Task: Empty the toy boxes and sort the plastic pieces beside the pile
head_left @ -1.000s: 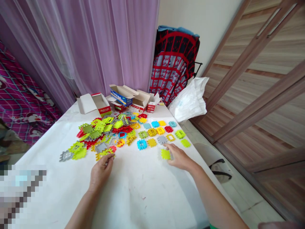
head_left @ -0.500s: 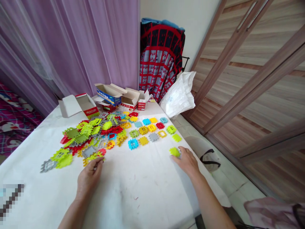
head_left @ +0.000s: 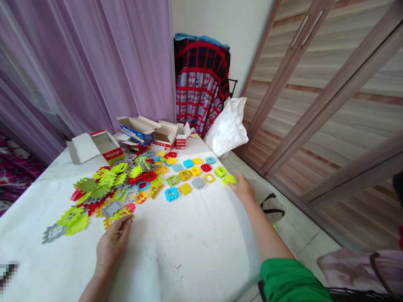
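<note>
My right hand point(head_left: 244, 189) reaches to the table's right edge, its fingers closed on a lime-green toothed plastic tile point(head_left: 229, 180). That tile is at the end of rows of similar tiles, close by another lime tile point(head_left: 220, 171). Whether a second tile lies beneath it I cannot tell. A grey tile point(head_left: 198, 183) and a blue tile point(head_left: 171, 193) lie flat in the front row. My left hand point(head_left: 115, 237) rests at the front of a mixed tile heap point(head_left: 107, 180), fingertips pinched against a yellow-green tile point(head_left: 121, 213). What those fingers hold is partly hidden.
Open cardboard boxes, among them a blue box point(head_left: 137, 131) and a red box point(head_left: 108, 147), stand behind the heap. A white plastic bag point(head_left: 228, 128) is at the far right corner. The white tablecloth point(head_left: 195, 247) ends on the right above a tiled floor.
My right hand has moved forward with its lime tile to the end of the rows. My left hand stays by the heap. The camera view has shifted slightly.
</note>
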Tool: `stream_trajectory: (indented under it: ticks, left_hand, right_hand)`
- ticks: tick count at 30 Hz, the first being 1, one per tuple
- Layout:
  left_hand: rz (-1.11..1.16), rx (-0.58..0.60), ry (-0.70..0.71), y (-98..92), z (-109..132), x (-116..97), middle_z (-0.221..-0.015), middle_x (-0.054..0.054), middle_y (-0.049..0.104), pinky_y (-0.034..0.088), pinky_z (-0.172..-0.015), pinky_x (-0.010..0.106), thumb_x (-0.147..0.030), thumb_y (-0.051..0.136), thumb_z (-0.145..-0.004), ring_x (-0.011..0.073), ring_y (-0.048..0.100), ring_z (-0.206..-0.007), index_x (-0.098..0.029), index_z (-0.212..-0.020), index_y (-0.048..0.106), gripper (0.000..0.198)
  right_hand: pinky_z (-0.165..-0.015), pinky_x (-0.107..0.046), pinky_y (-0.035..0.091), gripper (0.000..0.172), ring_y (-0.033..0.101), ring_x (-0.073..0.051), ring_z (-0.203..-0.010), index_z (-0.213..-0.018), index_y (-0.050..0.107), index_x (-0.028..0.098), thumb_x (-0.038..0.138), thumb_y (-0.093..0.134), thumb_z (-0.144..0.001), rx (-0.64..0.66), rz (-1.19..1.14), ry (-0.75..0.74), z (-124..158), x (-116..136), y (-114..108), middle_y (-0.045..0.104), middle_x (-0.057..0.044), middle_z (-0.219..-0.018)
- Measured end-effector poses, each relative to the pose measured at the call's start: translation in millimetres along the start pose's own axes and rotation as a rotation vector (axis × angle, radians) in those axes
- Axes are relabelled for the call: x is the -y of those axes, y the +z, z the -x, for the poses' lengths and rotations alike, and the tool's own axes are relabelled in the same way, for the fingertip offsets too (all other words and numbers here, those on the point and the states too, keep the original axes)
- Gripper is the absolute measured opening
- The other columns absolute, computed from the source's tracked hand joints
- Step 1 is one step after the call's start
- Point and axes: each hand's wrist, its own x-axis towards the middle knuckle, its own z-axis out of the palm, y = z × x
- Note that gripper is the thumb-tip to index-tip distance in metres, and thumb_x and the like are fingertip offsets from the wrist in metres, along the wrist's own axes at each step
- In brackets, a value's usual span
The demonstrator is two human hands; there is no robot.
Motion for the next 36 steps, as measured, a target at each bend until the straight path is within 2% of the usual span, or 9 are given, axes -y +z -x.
stream_trajectory:
  ticks: [9,13,23,29,33,36]
  left_hand:
    - [-0.021,-0.008,0.004,-0.3,0.4,-0.4,-0.084,-0.003,0.077,0.052,-0.062,0.021,-0.046,0.051,-0.077,0.0158,0.070,-0.070,-0.030,-0.091,0.073,0.030]
    - [-0.018,0.001,0.004,-0.7,0.3,-0.8,-0.087,-0.002,0.077,0.054,-0.064,0.022,-0.046,0.050,-0.077,0.0161,0.070,-0.070,-0.029,-0.091,0.072,0.031]
    - [0.008,0.022,-0.020,-2.4,1.8,-5.3,-0.086,-0.002,0.076,0.054,-0.066,0.022,-0.048,0.049,-0.077,0.0158,0.069,-0.069,-0.029,-0.093,0.072,0.034]
    - [0.037,0.006,0.001,1.9,2.5,-0.3,-0.087,-0.002,0.076,0.054,-0.065,0.022,-0.047,0.049,-0.078,0.0163,0.069,-0.070,-0.028,-0.091,0.071,0.032]
    - [0.085,-0.018,0.061,8.4,3.3,6.3,-0.088,0.000,0.076,0.055,-0.071,0.024,-0.046,0.050,-0.080,0.0173,0.070,-0.074,-0.026,-0.092,0.070,0.031]
    - [0.120,-0.030,0.080,12.7,4.2,8.2,-0.090,0.000,0.076,0.055,-0.074,0.026,-0.044,0.047,-0.082,0.0172,0.070,-0.077,-0.026,-0.093,0.070,0.032]
  right_hand:
    - [-0.086,-0.032,0.045,0.052,0.059,-0.025,-0.108,-0.129,0.051,0.017,0.039,0.060,-0.083,0.095,0.141,-0.076,-13.9,2.2,11.2,0.063,-0.011,-0.121]
    - [-0.087,-0.034,0.045,0.061,0.058,-0.027,-0.110,-0.133,0.049,0.016,0.044,0.062,-0.080,0.107,0.166,-0.100,-13.5,0.8,12.5,0.060,-0.014,-0.124]
    - [-0.083,-0.039,0.046,0.065,0.060,-0.032,-0.106,-0.136,0.047,0.012,0.042,0.060,-0.080,0.124,0.158,-0.041,-5.6,13.8,13.6,0.063,-0.017,-0.117]
    - [-0.087,-0.039,0.046,0.064,0.056,-0.031,-0.112,-0.136,0.048,0.014,0.044,0.058,-0.081,0.100,0.133,0.011,1.1,18.3,16.8,0.060,-0.017,-0.122]
    - [-0.088,-0.042,0.045,0.068,0.055,-0.034,-0.112,-0.136,0.048,0.011,0.048,0.058,-0.080,0.023,0.124,-0.034,6.5,13.6,24.2,0.058,-0.020,-0.120]
    - [-0.087,-0.044,0.045,0.055,0.056,-0.033,-0.106,-0.130,0.053,0.013,0.043,0.053,-0.084,-0.151,0.107,-0.167,15.2,19.3,38.9,0.059,-0.018,-0.115]
